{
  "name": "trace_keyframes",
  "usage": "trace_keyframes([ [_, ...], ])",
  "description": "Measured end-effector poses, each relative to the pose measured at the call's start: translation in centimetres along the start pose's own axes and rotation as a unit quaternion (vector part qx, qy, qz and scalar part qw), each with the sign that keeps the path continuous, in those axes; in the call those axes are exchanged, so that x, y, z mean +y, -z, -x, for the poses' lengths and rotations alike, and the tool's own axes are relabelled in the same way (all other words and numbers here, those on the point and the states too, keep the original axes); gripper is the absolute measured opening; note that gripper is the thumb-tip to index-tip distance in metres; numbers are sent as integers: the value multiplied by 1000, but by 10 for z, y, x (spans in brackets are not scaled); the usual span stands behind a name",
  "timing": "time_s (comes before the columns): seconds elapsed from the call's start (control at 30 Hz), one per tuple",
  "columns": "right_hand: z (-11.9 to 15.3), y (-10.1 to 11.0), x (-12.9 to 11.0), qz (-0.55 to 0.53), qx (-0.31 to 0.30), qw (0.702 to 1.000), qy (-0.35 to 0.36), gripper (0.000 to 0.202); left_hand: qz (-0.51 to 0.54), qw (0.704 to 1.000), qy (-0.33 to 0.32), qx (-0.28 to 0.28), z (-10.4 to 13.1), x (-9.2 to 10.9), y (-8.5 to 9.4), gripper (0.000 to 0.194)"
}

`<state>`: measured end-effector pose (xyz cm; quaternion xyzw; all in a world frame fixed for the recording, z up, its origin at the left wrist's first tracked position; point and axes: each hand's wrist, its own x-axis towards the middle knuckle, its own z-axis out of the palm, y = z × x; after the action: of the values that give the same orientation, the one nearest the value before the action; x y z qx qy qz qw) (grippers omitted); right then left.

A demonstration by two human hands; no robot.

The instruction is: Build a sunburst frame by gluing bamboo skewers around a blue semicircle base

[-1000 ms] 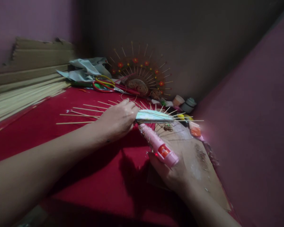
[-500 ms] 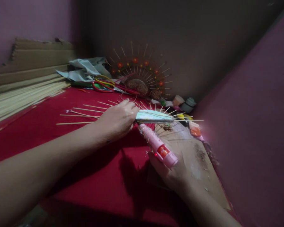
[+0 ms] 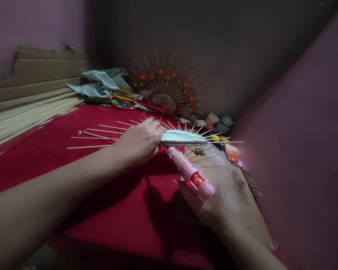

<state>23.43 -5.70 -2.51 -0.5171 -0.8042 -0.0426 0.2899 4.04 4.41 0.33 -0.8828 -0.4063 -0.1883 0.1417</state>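
My left hand point(image 3: 146, 140) is closed on the left part of a pale blue-green half-round piece point(image 3: 183, 137). Thin wooden sticks point(image 3: 105, 129) fan out from this piece to the left, back and right. A pink hot glue gun point(image 3: 190, 170) is gripped in my right hand point(image 3: 205, 204), its small red light lit. The gun's nozzle points up and left at the underside of the piece, close to my left fingers. Whether the tip touches the piece I cannot tell. My left fingertips are hidden behind the hand.
Red cloth point(image 3: 124, 210) covers the table, with a cardboard sheet point(image 3: 236, 202) on the right. A bundle of sticks point(image 3: 30, 112) lies at left. Scissors point(image 3: 124, 100) rest near crumpled paper point(image 3: 104, 82). At the back stands a flower-decorated stick fan point(image 3: 160, 75); small containers point(image 3: 225, 124) sit right of it.
The glue gun and my right hand have shifted slightly to the right and down. My left hand and the half-round piece have hardly moved.
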Motion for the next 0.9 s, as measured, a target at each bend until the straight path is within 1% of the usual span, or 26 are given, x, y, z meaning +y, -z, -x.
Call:
trace_keyframes([
  [0.1,-2,-3,-1,-45,5,999,-15,30,3,1000,-5,3,0,0,0,21],
  [0.2,-3,-3,-2,-61,12,998,-2,24,6,1000,-7,1,0,0,0,21],
  [0.27,-4,1,-3,-61,14,998,8,22,8,1000,-6,0,0,0,0,22],
  [0.4,-5,21,-1,-11,-5,1000,10,24,19,1000,6,13,-1,-2,-1,26],
  [0.5,4,39,10,61,-20,998,1,27,42,998,28,32,-1,-4,-1,34],
  [0.6,24,49,32,147,-18,988,-48,35,53,997,38,49,-1,-7,0,37],
  [0.63,32,49,42,178,-8,981,-80,39,54,997,36,51,-1,-8,1,37],
  [0.7,47,48,60,231,-8,961,-152,49,54,997,27,51,-1,-9,2,37],
  [0.77,58,46,76,254,-22,935,-247,55,53,997,21,50,-1,-9,2,37],
  [0.8,61,46,83,258,-30,923,-283,56,55,997,20,51,-1,-10,2,38],
  [0.83,64,47,89,255,-43,917,-304,55,59,997,19,50,-1,-10,2,38],
  [0.9,67,54,95,226,-72,924,-300,53,69,996,13,52,-1,-11,1,39],
])
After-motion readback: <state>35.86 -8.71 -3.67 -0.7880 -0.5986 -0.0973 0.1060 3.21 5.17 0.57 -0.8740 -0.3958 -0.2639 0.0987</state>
